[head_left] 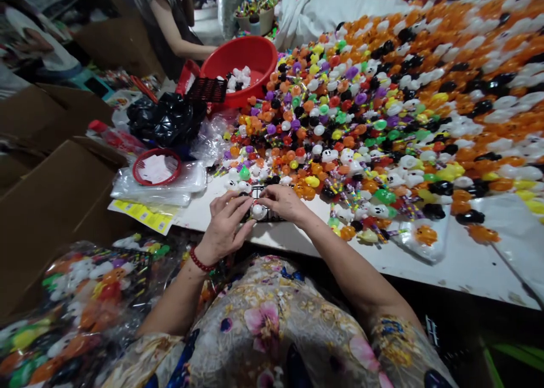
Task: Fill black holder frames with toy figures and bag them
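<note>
— What were the hands doing at that moment?

— Both were at the near edge of the white surface (467,263). The left hand (224,225) and the right hand (283,202) met over a small white ghost toy (258,211), fingers pinched around it from either side. So neither was spread; each was closed narrowly on that one piece.

— And under the toy?

— A small black grid tray (266,204) lay flat on the surface, mostly hidden by the fingers. The toy sat right on it, as far as I could tell.

— What lay around them?

— A huge heap of little toys (382,105), orange, white, black, yellow, green and purple, covered the surface beyond the hands. To the left were a red round lid (156,167) on clear plastic bags, and a crumpled black bag (164,119). Farther back stood a red basin (242,65) with a few white pieces inside, and another person's arm (178,34) reached near it.

— Anything nearer?

— A clear sack of packed toys (76,297) sat low on the left, beside cardboard boxes (51,195).
</note>
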`<state>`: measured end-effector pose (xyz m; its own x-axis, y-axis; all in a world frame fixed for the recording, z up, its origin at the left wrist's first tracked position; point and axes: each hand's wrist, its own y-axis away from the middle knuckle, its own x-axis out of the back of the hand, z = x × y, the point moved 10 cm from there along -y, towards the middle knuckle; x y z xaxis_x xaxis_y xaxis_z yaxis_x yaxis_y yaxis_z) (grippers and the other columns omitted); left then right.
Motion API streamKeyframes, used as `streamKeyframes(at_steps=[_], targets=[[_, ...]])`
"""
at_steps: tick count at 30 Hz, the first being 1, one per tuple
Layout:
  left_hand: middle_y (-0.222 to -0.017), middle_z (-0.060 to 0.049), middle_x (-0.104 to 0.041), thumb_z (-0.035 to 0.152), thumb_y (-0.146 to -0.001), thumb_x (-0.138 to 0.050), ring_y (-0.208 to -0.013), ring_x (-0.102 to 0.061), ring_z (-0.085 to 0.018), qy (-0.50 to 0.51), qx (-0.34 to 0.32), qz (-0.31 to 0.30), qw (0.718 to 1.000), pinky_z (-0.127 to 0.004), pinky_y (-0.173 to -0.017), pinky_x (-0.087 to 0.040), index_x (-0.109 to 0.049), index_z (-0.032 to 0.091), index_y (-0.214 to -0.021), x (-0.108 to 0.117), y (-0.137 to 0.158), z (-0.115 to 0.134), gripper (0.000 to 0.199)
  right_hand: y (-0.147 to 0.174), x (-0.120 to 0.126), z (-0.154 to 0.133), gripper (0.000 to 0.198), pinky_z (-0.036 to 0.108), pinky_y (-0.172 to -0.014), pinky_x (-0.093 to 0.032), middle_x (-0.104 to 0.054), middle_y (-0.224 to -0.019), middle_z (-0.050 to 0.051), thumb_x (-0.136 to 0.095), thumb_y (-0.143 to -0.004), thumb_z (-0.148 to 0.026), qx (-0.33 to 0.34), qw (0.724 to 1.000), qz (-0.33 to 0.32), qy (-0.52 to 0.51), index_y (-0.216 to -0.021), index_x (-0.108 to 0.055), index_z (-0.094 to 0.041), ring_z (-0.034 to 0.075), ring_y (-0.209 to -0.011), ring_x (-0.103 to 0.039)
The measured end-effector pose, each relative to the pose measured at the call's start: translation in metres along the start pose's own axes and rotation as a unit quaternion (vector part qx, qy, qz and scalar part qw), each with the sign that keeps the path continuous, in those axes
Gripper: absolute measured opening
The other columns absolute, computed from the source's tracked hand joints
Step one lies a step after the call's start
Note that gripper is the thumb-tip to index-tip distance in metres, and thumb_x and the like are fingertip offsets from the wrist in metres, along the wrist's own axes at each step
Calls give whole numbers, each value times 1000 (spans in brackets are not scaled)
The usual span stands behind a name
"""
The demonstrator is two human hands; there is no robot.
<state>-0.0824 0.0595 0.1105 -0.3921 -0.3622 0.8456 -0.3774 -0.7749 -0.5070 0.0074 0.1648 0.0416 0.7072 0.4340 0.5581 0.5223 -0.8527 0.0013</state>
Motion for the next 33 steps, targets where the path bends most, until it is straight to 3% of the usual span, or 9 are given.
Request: streamKeyframes(at_steps=[6, 13, 18, 21, 24, 26, 28, 30, 33], targets=[[-126, -15, -64, 34, -94, -53, -123, -50, -29, -28, -21, -30, 999, -43, -101, -34, -36, 16, -148, -12, -3, 3, 59, -5, -9, -5, 28, 22, -66, -36, -60, -70, -3, -55, -94, -34, 4, 998, -28, -61, -76, -68, -17, 11, -69, -50], [-125, -15, -67, 30, -96, -49, -117, -56, -28, -55, -36, -41, 997, -41, -97, -35, -32, 17, -150, -21, -8, 3, 59, -2, -25, 8, 28, 23, -74, -45, -64, -79, -1, -50, -96, -31, -21, 992, -12, -126, -79, -69, -19, 14, -80, -58], [-119, -12, -69, 27, -95, -50, -117, -57, -28, -55, -49, -43, 996, -44, -100, -33, -40, 23, -147, -20, -10, 4, 53, 12, -28, 8, 27, 29, -92, -48, -69, -110, 2, -45, -98, -28, -33, 985, 33, -166, -119, -63, -25, 16, -104, -62], [-115, -11, -70, 25, -94, -52, -116, -58, -28, -41, -67, -31, 996, -44, -98, -35, -45, 23, -143, -17, -9, 5, 50, 38, -16, 1, 30, 32, -98, -47, -67, -117, 5, -46, -98, -27, 7, 993, 56, -101, -125, -60, -25, 17, -110, -61], [-114, -11, -71, 25, -93, -55, -114, -59, -28, -19, -74, -16, 997, -44, -96, -37, -48, 22, -139, -14, -8, 4, 47, 80, 14, 7, 32, 35, -101, -46, -63, -123, 10, -48, -95, -18, 54, 993, 102, 26, -122, -63, -22, 20, -114, -57], [-116, -11, -70, 25, -92, -56, -115, -59, -29, 0, -72, -13, 997, -43, -96, -39, -49, 24, -138, -13, -6, 1, 47, 109, 43, 27, 33, 40, -97, -47, -62, -122, 13, -52, -88, -12, 32, 979, 137, 147, -117, -67, -20, 25, -113, -55], [-119, -10, -69, 25, -92, -56, -116, -58, -28, 16, -69, -15, 997, -44, -96, -40, -48, 25, -139, -13, -5, -1, 48, 132, 72, 56, 33, 43, -92, -46, -62, -116, 14, -53, -86, -9, -30, 952, 154, 264, -112, -70, -20, 28, -106, -54], [-120, -10, -68, 25, -92, -55, -116, -58, -28, 25, -68, -20, 997, -44, -98, -40, -47, 27, -141, -14, -4, -3, 49, 142, 90, 78, 34, 41, -86, -45, -62, -109, 12, -52, -86, -7, -63, 930, 130, 338, -109, -72, -22, 28, -100, -53], [-120, -9, -68, 23, -92, -53, -117, -58, -28, 28, -75, -29, 996, -46, -100, -39, -46, 29, -141, -15, -3, -4, 51, 137, 92, 93, 30, 37, -81, -42, -61, -100, 11, -53, -86, -7, -62, 916, 60, 392, -101, -73, -23, 26, -95, -50]])
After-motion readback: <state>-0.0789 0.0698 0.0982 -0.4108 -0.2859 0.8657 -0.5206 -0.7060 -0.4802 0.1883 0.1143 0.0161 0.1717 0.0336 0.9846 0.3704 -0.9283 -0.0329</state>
